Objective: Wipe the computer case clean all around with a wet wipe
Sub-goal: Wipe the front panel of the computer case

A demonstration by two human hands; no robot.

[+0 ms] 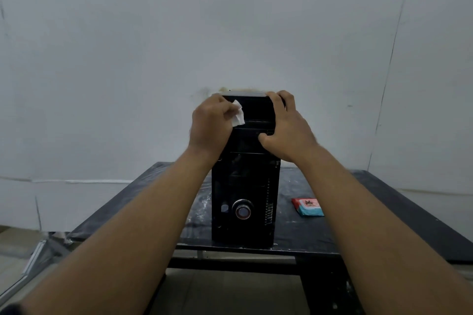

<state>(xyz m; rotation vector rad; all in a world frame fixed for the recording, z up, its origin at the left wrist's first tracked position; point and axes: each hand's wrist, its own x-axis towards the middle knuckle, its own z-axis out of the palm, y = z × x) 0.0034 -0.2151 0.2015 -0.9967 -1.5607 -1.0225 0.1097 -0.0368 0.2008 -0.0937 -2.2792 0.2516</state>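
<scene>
A black computer case [244, 186] stands upright on a dark table [358, 225], its front panel facing me. My left hand [208, 125] holds a crumpled white wet wipe [237, 116] against the upper left of the front panel. My right hand [288, 126] grips the case's upper right corner, fingers curled over the top edge and thumb on the front. The sides and back of the case are hidden from view.
A red and blue wet wipe pack [308, 206] lies on the table to the right of the case. A white wall rises close behind the table. The table top shows white smudges. Floor and a metal frame piece lie at lower left.
</scene>
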